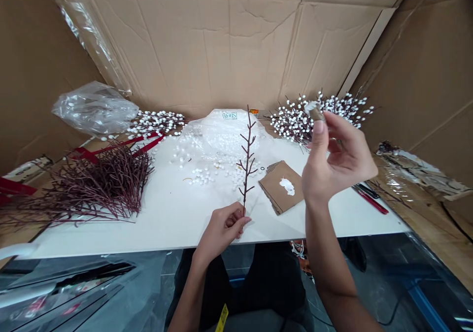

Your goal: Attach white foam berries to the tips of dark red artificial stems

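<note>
My left hand (223,228) is closed on the foot of a bare dark-red twig (247,159) and holds it upright over the white table (166,218). My right hand (338,159) is raised to the right of the twig, fingers pinched on a small brown stick with white glue on its tip (315,109). Just below that hand lies a piece of brown cardboard with a blob of white glue (283,186). Loose white foam balls (207,174) are scattered behind the twig.
A heap of bare red twigs (99,184) lies at the left. Finished twigs with white balls lie at the back left (157,122) and back right (295,120). A clear bag of balls (225,130) sits mid-back, a crumpled plastic bag (94,108) far left. Cardboard walls surround the table.
</note>
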Motion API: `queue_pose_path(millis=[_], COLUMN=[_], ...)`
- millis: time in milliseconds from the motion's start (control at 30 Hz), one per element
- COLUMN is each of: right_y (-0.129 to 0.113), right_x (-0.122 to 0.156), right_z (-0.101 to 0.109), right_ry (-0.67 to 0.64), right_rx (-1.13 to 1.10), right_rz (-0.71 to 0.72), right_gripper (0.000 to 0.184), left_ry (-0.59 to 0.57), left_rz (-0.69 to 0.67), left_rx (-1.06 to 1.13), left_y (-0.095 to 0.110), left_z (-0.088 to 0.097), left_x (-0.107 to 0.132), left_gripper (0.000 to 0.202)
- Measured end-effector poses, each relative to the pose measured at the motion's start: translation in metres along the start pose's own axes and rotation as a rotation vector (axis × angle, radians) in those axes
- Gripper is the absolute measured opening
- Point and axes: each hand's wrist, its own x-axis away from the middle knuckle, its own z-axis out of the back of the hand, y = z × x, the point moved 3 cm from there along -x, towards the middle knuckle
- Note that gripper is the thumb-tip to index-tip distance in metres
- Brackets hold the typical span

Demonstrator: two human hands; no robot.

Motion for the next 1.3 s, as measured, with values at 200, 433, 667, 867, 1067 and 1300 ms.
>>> queue_pose_path(millis=[200, 433, 667, 867, 1067, 1300], right_y=[0.063, 0.120, 0.129, 0.133, 0.138, 0.133], right_x=[0.000, 0.015, 0.027, 0.022, 0.016, 0.006], right_z=[0.034, 0.081, 0.087, 0.068, 0.051, 0.057], right_ry=[-0.151, -0.728, -0.922, -1.144, -1.265, -1.191], right_rx=[0.076, 0.484, 0.586, 0.628, 0.597, 0.516], right_rz=[-0.174, -0.208, -0.177, -0.131, -0.133, -0.157], right_gripper=[0.028, 0.024, 0.022, 0.024, 0.027, 0.021], left_ry=[-0.009, -0.020, -0.009, -0.019, -0.013, -0.021], left_rz=[0.012, 0.005, 0.014, 0.030, 0.029, 0.006], left_rx=[0.005, -0.029, -0.058, -0.053, -0.055, -0.015], left_y=[-0.001, 0.000, -0.001, 0.001, 0.003, 0.000], left_z=[0.001, 0.003, 0.004, 0.004, 0.004, 0.003], left_x=[0.000, -0.001, -0.003, -0.002, -0.002, -0.002], left_gripper=[0.026, 0.025, 0.027, 0.027, 0.028, 0.026])
